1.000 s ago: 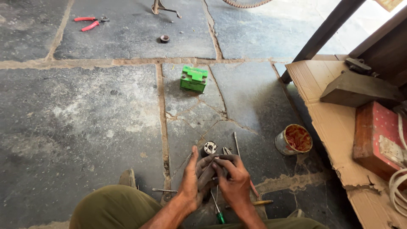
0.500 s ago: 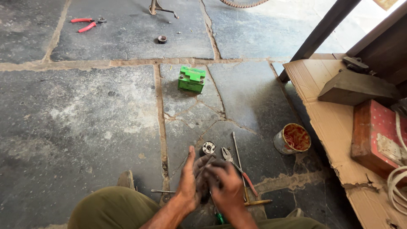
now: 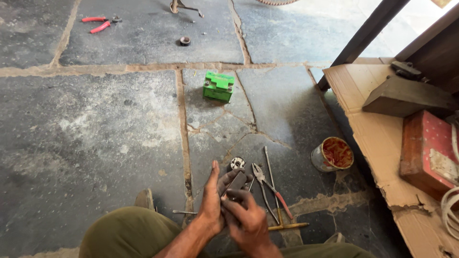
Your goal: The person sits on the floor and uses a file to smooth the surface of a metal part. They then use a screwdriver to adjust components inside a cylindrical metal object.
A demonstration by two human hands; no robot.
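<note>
1. Hands low and centre, pressed together over a stone floor (image 3: 119, 143).
2. Left hand (image 3: 213, 203) half open, palm turned inward, thumb pointing up, fingers cupped behind a small dark block (image 3: 234, 184).
3. Right hand (image 3: 246, 220) curled over the near end of that block, fingers bent around it, touching the left palm.
4. Dark block tilted, held between both hands, clear of the floor.
5. Just beyond the left fingertips: small round metal part (image 3: 237, 163) lying flat on the stone.
6. Just right of the hands: pliers (image 3: 270, 188) with red-tipped handles, beside a long thin metal rod (image 3: 270, 174).
7. Near the right wrist: tool with a yellowish handle (image 3: 289, 226), lying crosswise.
8. Left of the left wrist: small thin metal piece (image 3: 184, 212) on the floor.
9. Further right of the hands: open tin (image 3: 332, 155) with reddish contents, next to flattened cardboard (image 3: 377, 138).
10. Well beyond the hands: green boxy object (image 3: 219, 86) on the stone.
11. Far beyond, up left: red-handled cutters (image 3: 98, 24) and a small dark ring (image 3: 185, 41).
12. On the cardboard, far right: red box (image 3: 425, 148) and a grey block (image 3: 401, 95).
</note>
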